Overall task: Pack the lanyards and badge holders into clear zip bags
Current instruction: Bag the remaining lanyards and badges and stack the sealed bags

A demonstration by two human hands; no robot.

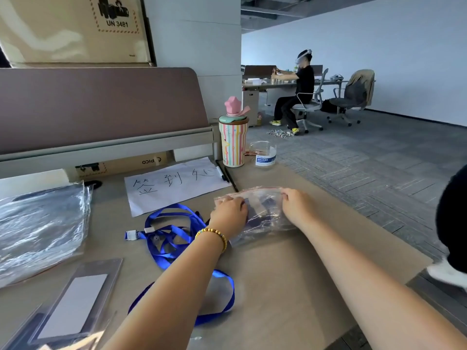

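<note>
A clear zip bag [262, 210] with a red seal strip lies on the table, dark lanyard and holder parts showing through it. My left hand [231, 213] grips the bag's left end near the seal. My right hand [297, 204] pinches its top right corner. Loose blue lanyards [171, 228] with clips lie to the left of my left wrist. Another blue lanyard [222, 294] loops under my left forearm. A clear badge holder [75, 301] with a white card lies at the front left.
A stack of clear bags [40, 228] lies at the left. Behind are a handwritten paper sign [174, 185], two pens [227, 175], a striped tumbler [233, 145] and a glass dish [264, 152]. The table edge [379, 223] runs diagonally on the right. A person sits far back.
</note>
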